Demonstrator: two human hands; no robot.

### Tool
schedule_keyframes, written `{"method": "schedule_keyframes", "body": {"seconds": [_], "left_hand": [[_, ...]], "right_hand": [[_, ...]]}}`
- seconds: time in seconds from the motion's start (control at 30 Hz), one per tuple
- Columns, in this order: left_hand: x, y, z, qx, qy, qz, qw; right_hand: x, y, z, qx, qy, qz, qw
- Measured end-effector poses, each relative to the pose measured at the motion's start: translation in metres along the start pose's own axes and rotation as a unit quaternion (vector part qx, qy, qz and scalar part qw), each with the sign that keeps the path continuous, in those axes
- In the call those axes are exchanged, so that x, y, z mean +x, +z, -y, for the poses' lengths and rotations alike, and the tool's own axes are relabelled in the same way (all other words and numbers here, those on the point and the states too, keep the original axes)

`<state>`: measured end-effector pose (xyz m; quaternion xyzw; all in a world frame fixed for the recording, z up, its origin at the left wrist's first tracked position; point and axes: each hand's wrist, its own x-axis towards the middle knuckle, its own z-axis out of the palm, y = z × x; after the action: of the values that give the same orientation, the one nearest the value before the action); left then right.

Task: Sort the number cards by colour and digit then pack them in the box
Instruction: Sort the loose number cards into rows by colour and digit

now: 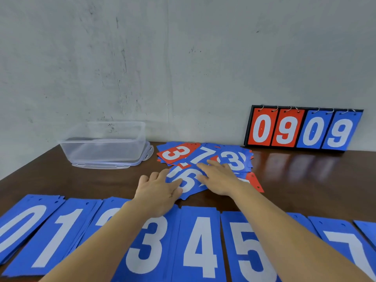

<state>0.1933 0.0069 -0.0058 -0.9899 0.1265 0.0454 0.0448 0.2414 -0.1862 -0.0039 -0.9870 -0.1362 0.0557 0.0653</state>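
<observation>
A loose heap of red and blue number cards (205, 157) lies in the middle of the brown table. My left hand (158, 192) grips the near-left edge of a blue 5 card (188, 180) on that heap. My right hand (217, 178) rests flat on the same card and its neighbours, fingers spread. Along the near edge run sorted blue stacks: 0 (18, 224), 1 (59, 237), 3 (148, 245), 4 (199, 247), 5 (248, 251) and 7 (352, 247); my arms hide parts of other stacks. The clear plastic box (105, 143) stands empty at the back left.
The box sits on its clear lid (114, 164). A black flip scoreboard (303, 129) showing 0 9 0 9 leans on the grey wall at the back right. Bare table lies between the heap and the scoreboard.
</observation>
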Motion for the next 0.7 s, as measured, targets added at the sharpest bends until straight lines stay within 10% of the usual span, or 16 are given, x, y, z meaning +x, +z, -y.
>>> {"method": "schedule_keyframes", "body": {"seconds": [0.47, 0.7], "left_hand": [[0.008, -0.006, 0.009, -0.038, -0.095, -0.065, 0.993], [0.02, -0.002, 0.022, -0.115, -0.106, -0.048, 0.987]], "right_hand": [[-0.027, -0.003, -0.025, 0.105, 0.128, -0.189, 0.968], [0.004, 0.012, 0.003, 0.06, 0.245, -0.142, 0.957]]}}
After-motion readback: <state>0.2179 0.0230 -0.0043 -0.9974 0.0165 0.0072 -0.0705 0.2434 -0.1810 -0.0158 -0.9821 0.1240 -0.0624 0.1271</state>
